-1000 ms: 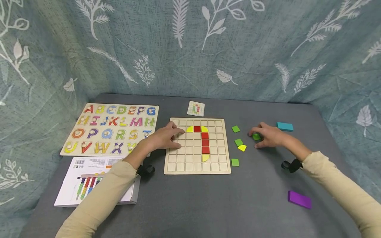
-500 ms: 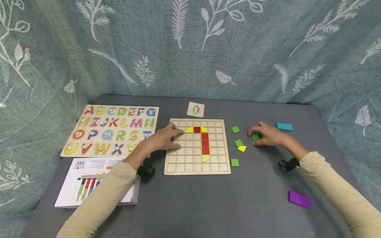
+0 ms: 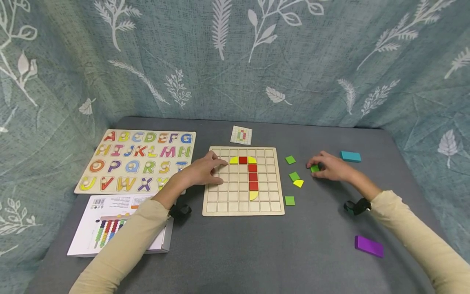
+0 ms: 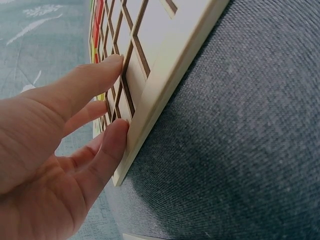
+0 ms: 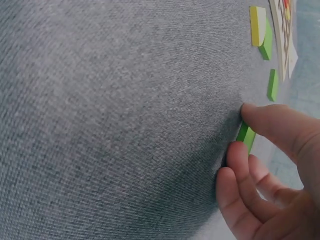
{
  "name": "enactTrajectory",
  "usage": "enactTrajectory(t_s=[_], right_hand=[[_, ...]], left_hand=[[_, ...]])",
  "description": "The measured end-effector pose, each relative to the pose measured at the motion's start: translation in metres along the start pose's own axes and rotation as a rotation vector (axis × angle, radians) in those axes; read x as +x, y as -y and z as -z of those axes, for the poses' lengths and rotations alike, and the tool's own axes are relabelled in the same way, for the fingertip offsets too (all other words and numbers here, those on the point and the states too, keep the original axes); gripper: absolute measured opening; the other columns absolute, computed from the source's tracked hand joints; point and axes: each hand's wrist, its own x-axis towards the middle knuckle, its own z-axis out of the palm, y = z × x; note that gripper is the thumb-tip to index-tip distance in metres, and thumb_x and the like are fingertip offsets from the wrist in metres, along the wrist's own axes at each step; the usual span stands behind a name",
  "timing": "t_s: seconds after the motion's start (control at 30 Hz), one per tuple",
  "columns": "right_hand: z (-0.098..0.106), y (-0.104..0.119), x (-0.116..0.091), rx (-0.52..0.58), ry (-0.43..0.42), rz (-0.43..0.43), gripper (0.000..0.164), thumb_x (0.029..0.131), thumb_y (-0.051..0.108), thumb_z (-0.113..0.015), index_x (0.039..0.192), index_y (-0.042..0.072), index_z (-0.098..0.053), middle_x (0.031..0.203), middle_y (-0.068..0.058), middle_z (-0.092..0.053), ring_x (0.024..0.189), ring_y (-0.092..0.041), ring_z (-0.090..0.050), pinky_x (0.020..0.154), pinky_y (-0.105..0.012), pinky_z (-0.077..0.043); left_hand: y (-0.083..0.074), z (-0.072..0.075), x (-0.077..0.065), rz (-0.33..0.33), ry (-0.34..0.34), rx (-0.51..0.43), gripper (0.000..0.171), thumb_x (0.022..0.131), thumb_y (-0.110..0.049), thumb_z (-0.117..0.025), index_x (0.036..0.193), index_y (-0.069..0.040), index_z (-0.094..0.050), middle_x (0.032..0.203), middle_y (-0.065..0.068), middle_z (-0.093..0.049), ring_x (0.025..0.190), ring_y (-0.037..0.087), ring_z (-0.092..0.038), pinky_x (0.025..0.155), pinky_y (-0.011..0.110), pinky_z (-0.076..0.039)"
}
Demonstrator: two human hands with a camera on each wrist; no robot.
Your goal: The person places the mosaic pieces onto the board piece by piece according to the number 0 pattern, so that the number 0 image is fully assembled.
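Note:
A wooden grid board (image 3: 224, 208) lies mid-table, with red square tiles (image 3: 253, 176) and yellow quarter-round tiles (image 3: 253, 195) set in some cells. My left hand (image 3: 200, 169) rests on the board's left edge, thumb and fingers spread apart and touching the wood, as the left wrist view also shows. To the right of the board, my right hand (image 3: 328, 167) pinches a green square tile (image 5: 243, 133) between thumb and fingers, low at the table surface. Loose green tiles (image 3: 290, 200) and a yellow quarter-round tile (image 3: 298, 183) lie between board and right hand.
A small pattern card (image 3: 241, 135) lies behind the board. On the left are an alphabet board (image 3: 93, 165) and a white box (image 3: 82, 228). A teal block (image 3: 350, 156) and a purple block (image 3: 369, 246) sit on the right. A leaf-patterned curtain (image 3: 235, 81) hangs behind.
My right hand has shifted only slightly, and the green tile within its fingers has moved a touch to the left. My left hand and the tiles on the board stay as they were.

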Motion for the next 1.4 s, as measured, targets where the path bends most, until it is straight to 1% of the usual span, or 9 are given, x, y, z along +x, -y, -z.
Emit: enactTrajectory(t_s=[0.63,0.77,0.83,0.9,1.0,1.03,1.13,1.23,1.4], right_hand=[[-0.0044,0.0005,-0.0049,0.021,-0.025,-0.01,0.023,0.087,0.012,-0.071,0.109,0.009,-0.069,0.105,-0.014,-0.056,0.084,-0.018,-0.054,0.072,-0.034,-0.047],[-0.006,-0.0015,-0.0065,0.041,-0.05,0.029,0.022,0.086,0.015,-0.071,0.108,0.01,-0.069,0.103,-0.015,-0.056,0.081,-0.017,-0.055,0.07,-0.034,-0.048],[-0.0068,-0.0019,-0.0079,0.048,-0.072,0.066,0.022,0.087,0.018,-0.071,0.107,0.01,-0.069,0.1,-0.014,-0.054,0.077,-0.016,-0.055,0.068,-0.033,-0.047],[-0.0076,-0.0023,-0.009,0.069,-0.075,0.08,0.023,0.087,0.019,-0.071,0.108,0.009,-0.069,0.099,-0.015,-0.053,0.076,-0.016,-0.055,0.067,-0.032,-0.047],[-0.0085,-0.0034,-0.0094,0.115,-0.051,0.052,0.024,0.088,0.015,-0.07,0.111,0.007,-0.068,0.103,-0.016,-0.052,0.082,-0.018,-0.053,0.07,-0.031,-0.048],[-0.0087,-0.0039,-0.0093,0.138,-0.034,0.028,0.025,0.088,0.012,-0.069,0.113,0.006,-0.067,0.106,-0.017,-0.051,0.085,-0.019,-0.052,0.072,-0.031,-0.049],[-0.0091,-0.0064,-0.0092,0.177,-0.022,0.001,0.026,0.089,0.008,-0.068,0.115,0.004,-0.067,0.109,-0.018,-0.05,0.089,-0.02,-0.049,0.073,-0.027,-0.048],[-0.0086,-0.008,-0.0095,0.221,-0.021,-0.006,0.026,0.089,0.006,-0.067,0.116,0.003,-0.066,0.109,-0.018,-0.049,0.089,-0.019,-0.046,0.072,-0.023,-0.046],[-0.0064,-0.0084,-0.0093,0.259,-0.005,-0.015,0.028,0.09,0.007,-0.066,0.118,0.003,-0.065,0.11,-0.018,-0.047,0.086,-0.018,-0.043,0.07,-0.023,-0.044]], left_hand=[[0.0001,-0.0034,-0.0004,0.008,0.003,0.0,0.058,0.088,-0.024,-0.071,0.141,-0.011,-0.051,0.123,0.013,-0.043,0.09,0.019,-0.051,0.075,0.03,-0.041],[0.0003,-0.0041,-0.0004,0.013,0.003,0.001,0.059,0.088,-0.024,-0.071,0.141,-0.012,-0.051,0.122,0.013,-0.043,0.092,0.019,-0.052,0.076,0.031,-0.042],[0.0004,-0.004,-0.0006,0.01,0.002,0.002,0.059,0.088,-0.024,-0.071,0.141,-0.011,-0.05,0.122,0.013,-0.043,0.091,0.019,-0.051,0.076,0.031,-0.041],[0.0006,-0.0039,-0.0004,0.007,0.0,0.002,0.058,0.088,-0.024,-0.071,0.141,-0.011,-0.05,0.122,0.013,-0.043,0.089,0.019,-0.05,0.074,0.03,-0.04],[0.0012,-0.0038,-0.0005,0.0,0.0,0.004,0.058,0.089,-0.024,-0.071,0.141,-0.01,-0.05,0.122,0.014,-0.043,0.087,0.018,-0.049,0.072,0.029,-0.039],[0.0014,-0.0038,-0.0004,0.0,-0.001,0.004,0.058,0.089,-0.024,-0.071,0.141,-0.01,-0.051,0.122,0.014,-0.043,0.087,0.018,-0.049,0.072,0.029,-0.039],[0.0018,-0.0036,-0.0001,0.0,0.0,0.002,0.058,0.089,-0.023,-0.071,0.141,-0.01,-0.05,0.121,0.014,-0.043,0.086,0.018,-0.049,0.072,0.029,-0.039],[0.0021,-0.0033,0.0008,-0.004,-0.004,0.001,0.058,0.089,-0.023,-0.071,0.141,-0.01,-0.05,0.121,0.014,-0.043,0.086,0.018,-0.048,0.071,0.029,-0.039],[0.0025,-0.0023,0.0023,-0.001,-0.007,-0.003,0.059,0.088,-0.024,-0.072,0.141,-0.01,-0.051,0.121,0.014,-0.043,0.085,0.018,-0.047,0.07,0.029,-0.038]])
